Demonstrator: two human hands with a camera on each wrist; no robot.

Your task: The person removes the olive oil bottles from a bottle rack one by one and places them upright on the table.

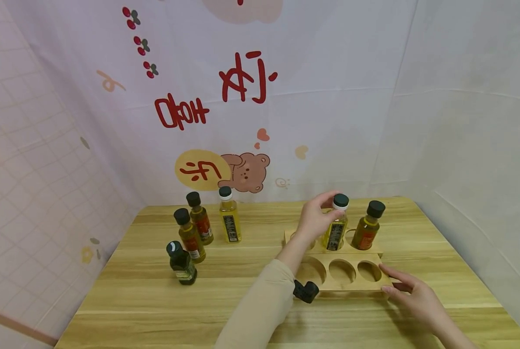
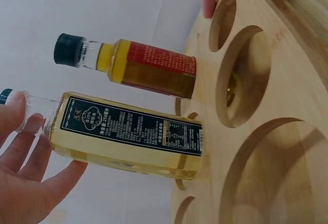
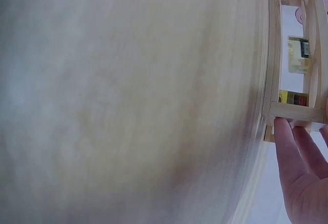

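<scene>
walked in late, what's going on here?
A person is handling bottles at a wooden rack. The left hand grips a yellow oil bottle by its neck at the middle back-row hole; whether it's fully seated isn't clear. The right hand holds the rack's right end. A red-label bottle stands in the back row's right hole.

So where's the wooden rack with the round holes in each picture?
Head: the wooden rack is right of centre, in the lower half.
Left wrist: big, filling most of the right side, tipped sideways.
Right wrist: a strip at the upper right edge.
Shared landmark: the right hand, at its end.
</scene>
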